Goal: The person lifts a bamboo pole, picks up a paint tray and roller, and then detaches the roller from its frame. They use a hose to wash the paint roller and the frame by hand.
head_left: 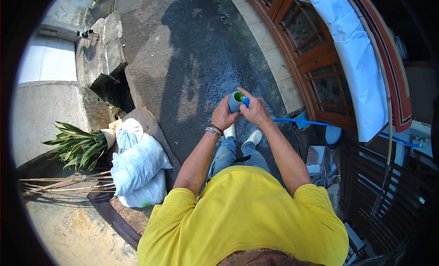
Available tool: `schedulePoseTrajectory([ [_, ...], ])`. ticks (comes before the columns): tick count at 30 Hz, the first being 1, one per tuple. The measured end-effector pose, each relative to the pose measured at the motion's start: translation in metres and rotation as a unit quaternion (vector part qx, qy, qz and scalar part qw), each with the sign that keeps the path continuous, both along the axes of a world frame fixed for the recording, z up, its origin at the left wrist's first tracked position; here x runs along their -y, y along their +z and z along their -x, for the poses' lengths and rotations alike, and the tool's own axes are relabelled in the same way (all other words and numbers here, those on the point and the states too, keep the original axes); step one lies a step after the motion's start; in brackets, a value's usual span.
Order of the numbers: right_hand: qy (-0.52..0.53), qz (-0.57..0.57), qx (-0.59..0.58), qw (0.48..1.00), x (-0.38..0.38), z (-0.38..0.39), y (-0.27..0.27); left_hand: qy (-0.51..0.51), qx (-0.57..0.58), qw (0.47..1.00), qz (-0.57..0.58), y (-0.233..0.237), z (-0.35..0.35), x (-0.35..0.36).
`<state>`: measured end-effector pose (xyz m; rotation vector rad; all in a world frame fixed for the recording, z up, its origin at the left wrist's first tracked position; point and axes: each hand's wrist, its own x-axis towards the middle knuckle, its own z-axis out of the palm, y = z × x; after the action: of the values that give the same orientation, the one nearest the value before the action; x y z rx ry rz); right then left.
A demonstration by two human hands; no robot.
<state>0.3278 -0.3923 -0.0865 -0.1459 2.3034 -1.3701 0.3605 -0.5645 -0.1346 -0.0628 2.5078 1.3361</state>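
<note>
My left hand (222, 114) is wrapped round the near side of a small grey cup-like container (232, 103) with a green inside. The container is tilted, so its mouth faces up and away to the right. My right hand (256, 112) grips the end of a blue hose (246, 101) at the container's mouth, with the index finger reaching along the rim. From under my right wrist the blue hose (297, 122) runs off to the right. Whether water flows from it is too small to tell. The ground around my feet looks wet.
White sacks (141, 163), a potted snake plant (84, 146) and bamboo sticks (68, 184) are at the left. An open drain gap (120, 90) lies beyond them. Wooden window frames (320, 60) and a hanging white sheet (354, 60) line the right. A tap (421, 144) sits far right.
</note>
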Motion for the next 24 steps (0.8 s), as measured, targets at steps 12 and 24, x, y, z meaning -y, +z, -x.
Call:
schedulePoseTrajectory([
  [12, 0.049, 0.064, -0.196, 0.977, -0.021, -0.020, 0.011, 0.028, -0.184, 0.974, -0.128, -0.016, 0.003, -0.018],
  [24, 0.039, 0.000, -0.192, 0.981, -0.040, -0.029, 0.022, 0.028, -0.130, 0.968, -0.213, -0.026, -0.004, -0.050],
])
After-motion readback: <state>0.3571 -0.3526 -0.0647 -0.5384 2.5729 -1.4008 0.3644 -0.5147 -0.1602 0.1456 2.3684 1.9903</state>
